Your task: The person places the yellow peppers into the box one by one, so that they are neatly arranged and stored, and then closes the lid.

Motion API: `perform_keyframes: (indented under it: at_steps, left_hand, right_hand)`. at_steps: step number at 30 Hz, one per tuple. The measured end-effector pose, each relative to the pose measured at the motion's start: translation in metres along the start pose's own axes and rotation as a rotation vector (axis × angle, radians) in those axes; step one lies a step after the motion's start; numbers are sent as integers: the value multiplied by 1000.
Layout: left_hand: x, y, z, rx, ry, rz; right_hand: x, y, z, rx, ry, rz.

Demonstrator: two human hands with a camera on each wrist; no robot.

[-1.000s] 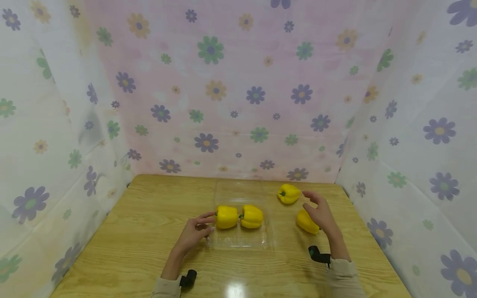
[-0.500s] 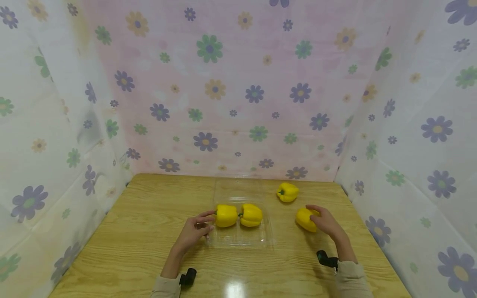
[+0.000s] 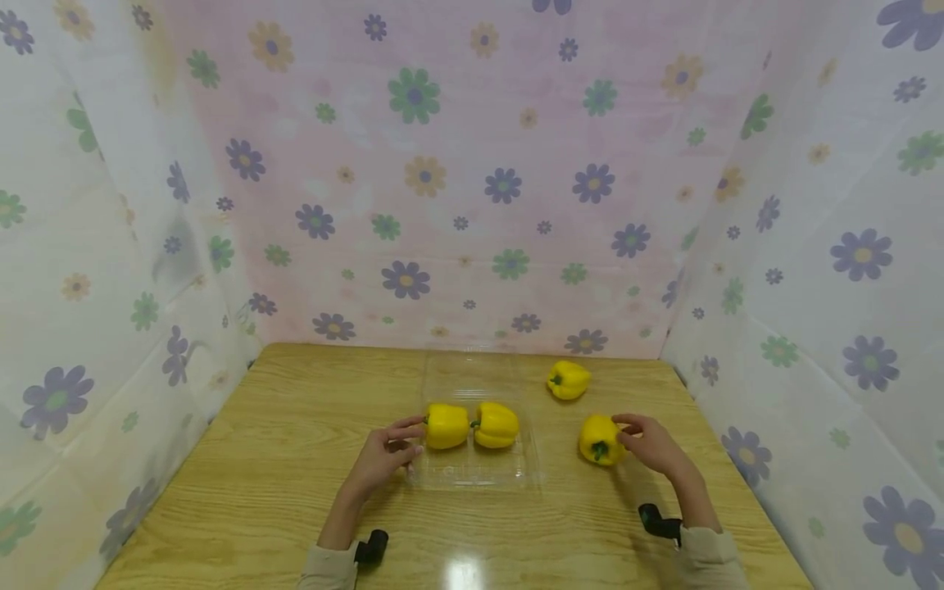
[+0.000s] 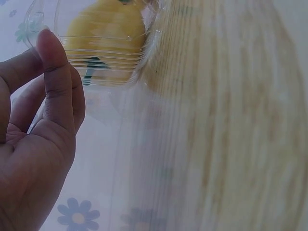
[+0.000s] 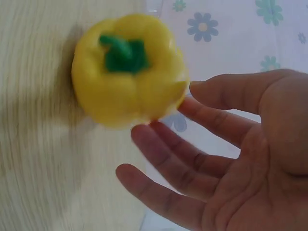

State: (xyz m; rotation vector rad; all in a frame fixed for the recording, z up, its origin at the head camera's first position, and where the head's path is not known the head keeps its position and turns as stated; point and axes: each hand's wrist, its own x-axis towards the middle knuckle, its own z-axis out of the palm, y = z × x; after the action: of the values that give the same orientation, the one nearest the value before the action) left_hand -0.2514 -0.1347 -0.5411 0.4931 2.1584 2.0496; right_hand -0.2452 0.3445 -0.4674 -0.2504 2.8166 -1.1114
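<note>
2 peppers (image 3: 472, 426) lie in the tray (image 3: 475, 475), steadied by the left hand (image 3: 387, 455). A 3rd pepper (image 3: 601, 440) seems loosely touched by the open right hand (image 3: 652, 447); a 4th (image 3: 568, 380) is left on the table (image 3: 295, 459).

A makeshift recording booth is serving as the setting: translucent floral-print sheets (image 3: 472, 188) are enclosing a wooden table (image 3: 280, 492) on three sides, with light glowing through the fabric. Small black cameras (image 3: 371, 547) are sitting strapped at a person's wrists, and yellow toy-like peppers (image 3: 568, 379) are lying out as props.
</note>
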Motion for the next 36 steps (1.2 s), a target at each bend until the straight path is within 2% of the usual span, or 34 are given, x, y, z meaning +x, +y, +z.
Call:
perform_keyframes:
  at_steps: [4,8,12,16,25,36]
  left_hand:
    - [0,1,0,-3,4,-2]
    - [0,1,0,-16,4,-10]
    - [-1,0,0,-27,3,-16]
    - [-1,0,0,-26,2,-11]
    - [0,-1,1,-9,-4,-4]
    - [0,2,1,-30,-6,-3]
  right_hand:
    - [-2,2,2,-18,55,-1]
    - [1,14,6,-13,90,-79]
    - [7,31,12,77,33,-190]
    - [12,41,17,148,-28,-227]
    - [20,41,24,190,-98,-201]
    - [24,40,33,216,-79,-165]
